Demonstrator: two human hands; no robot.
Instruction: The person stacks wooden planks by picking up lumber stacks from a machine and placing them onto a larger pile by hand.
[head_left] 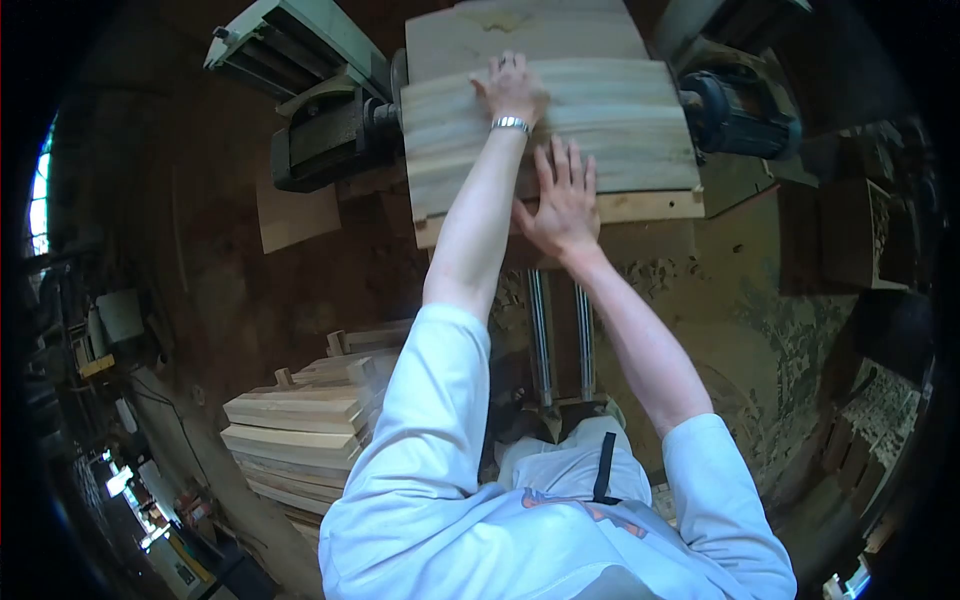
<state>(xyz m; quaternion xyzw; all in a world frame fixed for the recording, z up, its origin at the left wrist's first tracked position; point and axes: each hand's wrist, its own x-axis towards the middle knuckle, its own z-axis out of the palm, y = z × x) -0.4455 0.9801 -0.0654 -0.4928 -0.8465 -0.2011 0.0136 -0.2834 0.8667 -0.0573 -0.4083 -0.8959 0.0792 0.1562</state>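
Wide pale glued-up wooden panel (610,130) lies flat on the green machine (320,120) ahead | your left hand (512,88) and right hand (562,200) rest open, palms down on it | likely stiff, heavy, smooth-faced: hold by the edges.

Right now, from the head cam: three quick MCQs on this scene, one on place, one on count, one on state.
1. Where does the stack of boards lie?
A. lower left, on the floor
B. on the machine
C. in the person's arms

2. How many hands press on the wooden panel?
A. none
B. one
C. two

3. How are the fingers of the right hand?
A. clenched in a fist
B. spread flat
C. pinching a tool

Key: 1 A, it sits beside the person's left side; 2 C, left hand and right hand both rest on it; 3 B, palm down, fingers splayed.
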